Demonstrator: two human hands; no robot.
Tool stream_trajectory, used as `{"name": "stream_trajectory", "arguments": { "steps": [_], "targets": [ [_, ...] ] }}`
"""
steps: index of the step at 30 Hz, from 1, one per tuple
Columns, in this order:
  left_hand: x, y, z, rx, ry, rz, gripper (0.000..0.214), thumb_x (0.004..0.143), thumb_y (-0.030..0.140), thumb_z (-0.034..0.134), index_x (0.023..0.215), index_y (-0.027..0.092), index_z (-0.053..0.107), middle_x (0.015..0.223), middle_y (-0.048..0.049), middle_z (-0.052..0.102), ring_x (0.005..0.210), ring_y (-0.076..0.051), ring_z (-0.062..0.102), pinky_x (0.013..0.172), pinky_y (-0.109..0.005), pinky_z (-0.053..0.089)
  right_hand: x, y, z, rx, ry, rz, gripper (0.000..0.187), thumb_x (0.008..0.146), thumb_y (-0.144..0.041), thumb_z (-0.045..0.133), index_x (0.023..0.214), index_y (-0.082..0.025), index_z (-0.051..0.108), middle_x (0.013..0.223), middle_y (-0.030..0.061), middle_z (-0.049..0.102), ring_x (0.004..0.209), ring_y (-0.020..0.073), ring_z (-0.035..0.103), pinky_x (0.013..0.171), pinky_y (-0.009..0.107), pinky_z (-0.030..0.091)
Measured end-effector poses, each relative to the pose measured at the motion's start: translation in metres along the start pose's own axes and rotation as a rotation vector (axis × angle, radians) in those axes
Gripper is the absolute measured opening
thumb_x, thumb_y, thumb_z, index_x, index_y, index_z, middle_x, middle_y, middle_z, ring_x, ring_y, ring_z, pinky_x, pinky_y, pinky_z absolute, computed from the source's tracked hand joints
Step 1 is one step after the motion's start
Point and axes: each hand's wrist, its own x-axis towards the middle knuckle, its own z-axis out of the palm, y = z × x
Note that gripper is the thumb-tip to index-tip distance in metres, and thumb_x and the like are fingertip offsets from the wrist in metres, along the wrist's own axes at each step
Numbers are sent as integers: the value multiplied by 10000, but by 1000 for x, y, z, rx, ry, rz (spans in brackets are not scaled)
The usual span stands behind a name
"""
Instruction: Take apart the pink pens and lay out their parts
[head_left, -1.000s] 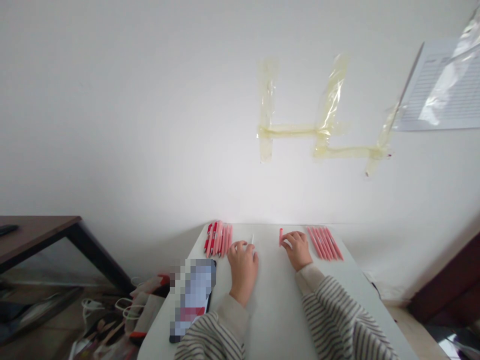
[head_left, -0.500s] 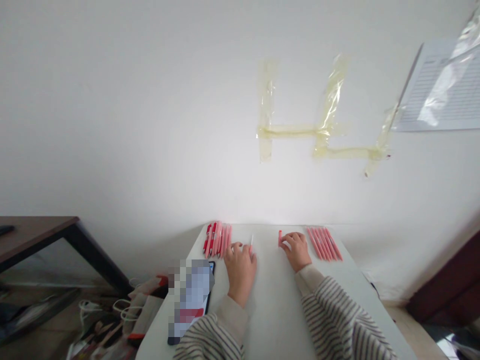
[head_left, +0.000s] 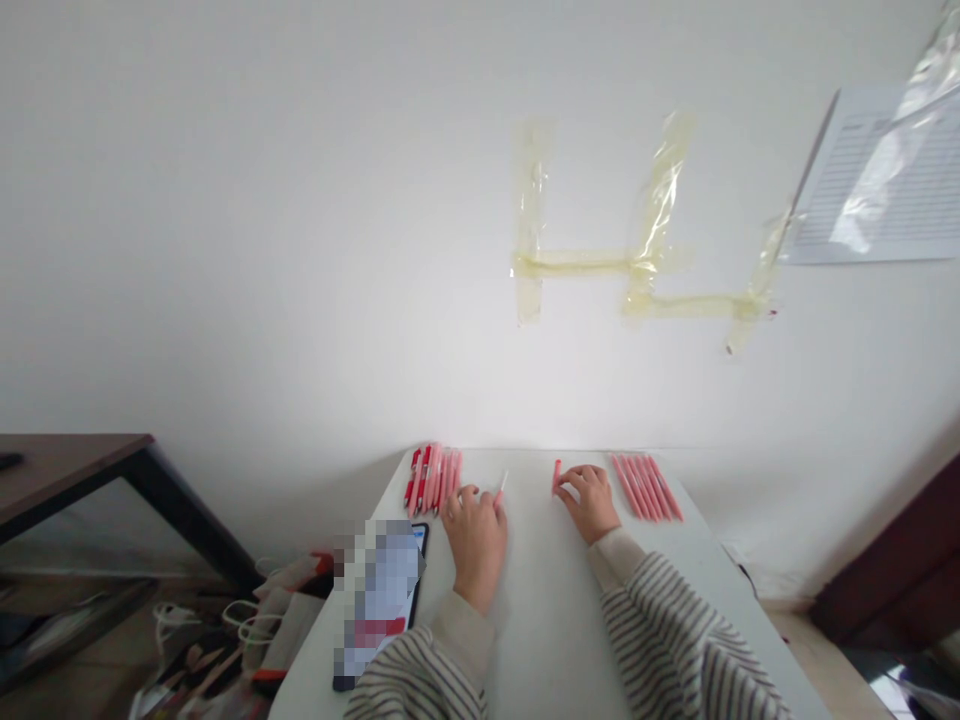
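My left hand (head_left: 474, 538) rests on the white table (head_left: 547, 620), its fingers pinched round a thin pen refill (head_left: 499, 488) with a pink end and a pale tip. My right hand (head_left: 591, 500) lies further right, fingers curled on a short pink pen barrel (head_left: 556, 475). A bundle of assembled pink and red pens (head_left: 431, 478) lies just left of my left hand. A row of several pink pen barrels (head_left: 646, 486) lies right of my right hand. Both sleeves are striped.
A phone (head_left: 379, 600) lies on the table's left edge. Bags and cords (head_left: 247, 640) sit on the floor at the left, under a dark wooden table (head_left: 82, 475). The wall behind bears tape strips (head_left: 637, 270) and a taped sheet of paper (head_left: 877, 190).
My left hand has shifted slightly left and the refill in it now tilts, showing its pink end. The right hand has barely moved.
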Motion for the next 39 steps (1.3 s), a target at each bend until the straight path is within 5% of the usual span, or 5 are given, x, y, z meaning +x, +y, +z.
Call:
{"name": "stream_trajectory", "arguments": {
  "steps": [11, 17, 24, 39],
  "targets": [
    [2, 2, -3, -62, 10, -11, 219, 914, 258, 546, 890, 195, 753, 1116, -102, 645, 1118, -285, 508, 985, -469, 410, 3, -7, -6, 155, 18, -1, 138, 893, -319, 624, 901, -245, 740, 979, 80, 738, 1075, 275, 601, 987, 463, 432],
    [4, 1, -1, -158, 15, -51, 188, 907, 260, 572, 927, 228, 756, 1121, -94, 640, 1098, -275, 520, 958, -445, 424, 2, -12, -9, 169, 21, 64, 191, 891, -377, 588, 839, -243, 715, 974, 68, 746, 1066, 272, 647, 1125, 608, 282],
    [5, -2, 3, -262, 11, -82, 180, 900, 246, 575, 944, 242, 750, 1114, -76, 620, 1110, -260, 520, 987, -430, 409, 7, 9, -16, 59, 50, -25, 219, 941, -370, 563, 971, -263, 751, 932, 65, 743, 996, 262, 597, 946, 422, 420],
    [5, -4, 6, -287, -8, -70, 183, 877, 215, 613, 944, 291, 765, 1128, -57, 612, 1133, -247, 532, 996, -431, 417, 7, 15, -20, 11, 33, -24, 180, 953, -317, 588, 988, -287, 762, 983, 55, 729, 1037, 258, 540, 924, 405, 382]
  ]
}}
